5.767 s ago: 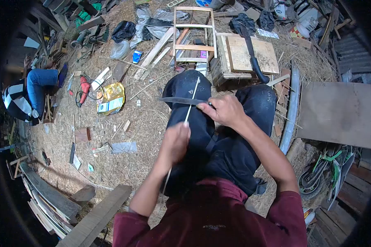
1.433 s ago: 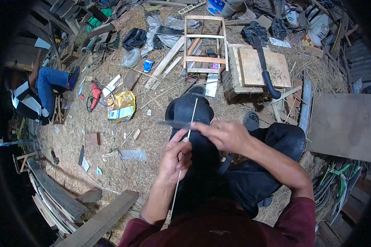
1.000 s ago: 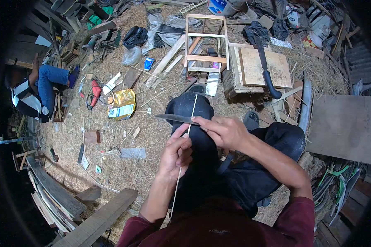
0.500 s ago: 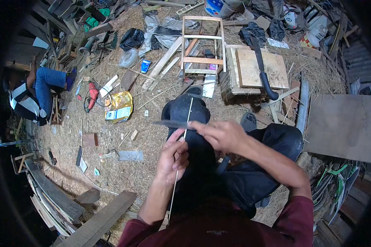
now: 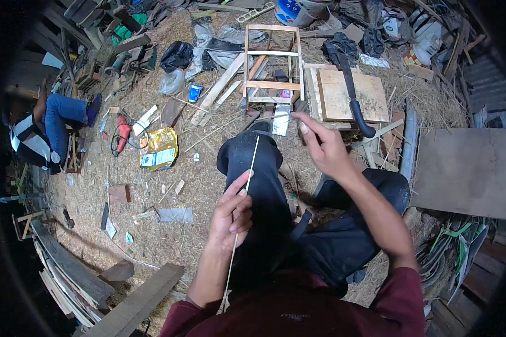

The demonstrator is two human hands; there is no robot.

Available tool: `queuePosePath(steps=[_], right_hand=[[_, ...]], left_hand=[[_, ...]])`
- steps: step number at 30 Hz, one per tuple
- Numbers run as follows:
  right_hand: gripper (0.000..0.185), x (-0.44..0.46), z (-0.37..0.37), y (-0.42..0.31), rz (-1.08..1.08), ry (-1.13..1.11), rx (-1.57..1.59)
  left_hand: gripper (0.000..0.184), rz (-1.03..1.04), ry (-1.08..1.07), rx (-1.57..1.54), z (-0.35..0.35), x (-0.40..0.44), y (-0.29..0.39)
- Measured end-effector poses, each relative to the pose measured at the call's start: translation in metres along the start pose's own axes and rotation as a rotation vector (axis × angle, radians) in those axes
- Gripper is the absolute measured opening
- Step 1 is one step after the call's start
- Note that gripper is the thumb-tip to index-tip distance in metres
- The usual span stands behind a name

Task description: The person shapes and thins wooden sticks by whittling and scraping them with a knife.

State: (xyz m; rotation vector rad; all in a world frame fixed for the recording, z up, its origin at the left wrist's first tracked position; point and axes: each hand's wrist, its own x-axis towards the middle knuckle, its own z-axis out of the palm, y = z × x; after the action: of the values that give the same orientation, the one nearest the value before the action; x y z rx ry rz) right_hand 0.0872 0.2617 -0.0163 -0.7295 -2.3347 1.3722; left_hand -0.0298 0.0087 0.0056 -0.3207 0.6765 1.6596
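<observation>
In my left hand (image 5: 230,216) a thin pale strip (image 5: 254,154) of wood or cane is held between thumb and fingers. It slants from above my dark-trousered knee down toward my shirt. My right hand (image 5: 323,143) is raised to the right of the strip, apart from it, with thumb and fingers pinched together. From its fingertips a narrow knife blade (image 5: 276,116) points left, seen almost edge-on and hard to make out against the floor.
A small wooden chair frame (image 5: 272,53) stands ahead, beside a block with a board (image 5: 354,95) and a dark-handled tool (image 5: 362,115). Left lie a yellow packet (image 5: 160,149) and a red power tool (image 5: 122,133). Another person (image 5: 56,126) sits at far left. Shavings cover the floor.
My right hand has moved up and to the right with the knife, from across the strip to clear of it. The left hand keeps its hold on the strip, almost still.
</observation>
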Motion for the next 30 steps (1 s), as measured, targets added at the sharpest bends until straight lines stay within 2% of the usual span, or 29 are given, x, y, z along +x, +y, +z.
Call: queuePosePath(steps=[2, 3, 6, 7, 9, 11, 16, 19, 22, 25, 28, 30], right_hand=[[0.041, -0.006, 0.011, -0.007, 0.037, -0.044, 0.022], [0.041, -0.01, 0.022, -0.012, -0.072, 0.065, 0.012], [0.039, -0.02, 0.022, -0.03, -0.069, -0.108, 0.019], [0.035, -0.027, 0.033, -0.02, -0.156, -0.057, -0.06], [0.038, -0.031, 0.038, -0.022, -0.213, -0.126, -0.191], [0.048, -0.029, 0.041, -0.022, -0.22, -0.173, -0.304], [0.05, -0.031, 0.044, -0.02, -0.257, -0.246, -0.374], [0.05, -0.033, 0.05, -0.019, -0.28, -0.256, -0.385], [0.047, -0.035, 0.056, -0.017, -0.306, -0.212, -0.393], [0.047, -0.037, 0.059, -0.019, -0.33, -0.169, -0.425], [0.048, -0.037, 0.057, -0.018, -0.297, -0.16, -0.455], [0.049, -0.039, 0.056, -0.017, -0.282, -0.169, -0.465]], left_hand=[[0.047, 0.03, 0.03, 0.081, 0.002, 0.002, 0.0], [0.043, 0.055, 0.074, 0.151, 0.006, 0.002, -0.002], [0.03, 0.143, 0.215, 0.409, 0.007, 0.001, -0.007], [0.027, 0.184, 0.261, 0.499, 0.008, 0.002, -0.006], [0.023, 0.193, 0.298, 0.665, 0.011, 0.002, -0.002], [0.022, 0.206, 0.338, 0.842, 0.017, 0.002, 0.001], [0.024, 0.281, 0.442, 1.208, 0.028, 0.004, -0.005], [0.023, 0.506, 0.444, 1.546, 0.024, 0.007, -0.007], [0.022, 0.484, 0.467, 1.552, 0.03, 0.006, -0.007], [0.023, 0.564, 0.384, 1.491, 0.018, 0.0, -0.01], [0.026, 0.488, 0.359, 1.502, 0.006, -0.012, -0.017], [0.025, 0.569, 0.392, 1.477, -0.006, -0.02, -0.028]])
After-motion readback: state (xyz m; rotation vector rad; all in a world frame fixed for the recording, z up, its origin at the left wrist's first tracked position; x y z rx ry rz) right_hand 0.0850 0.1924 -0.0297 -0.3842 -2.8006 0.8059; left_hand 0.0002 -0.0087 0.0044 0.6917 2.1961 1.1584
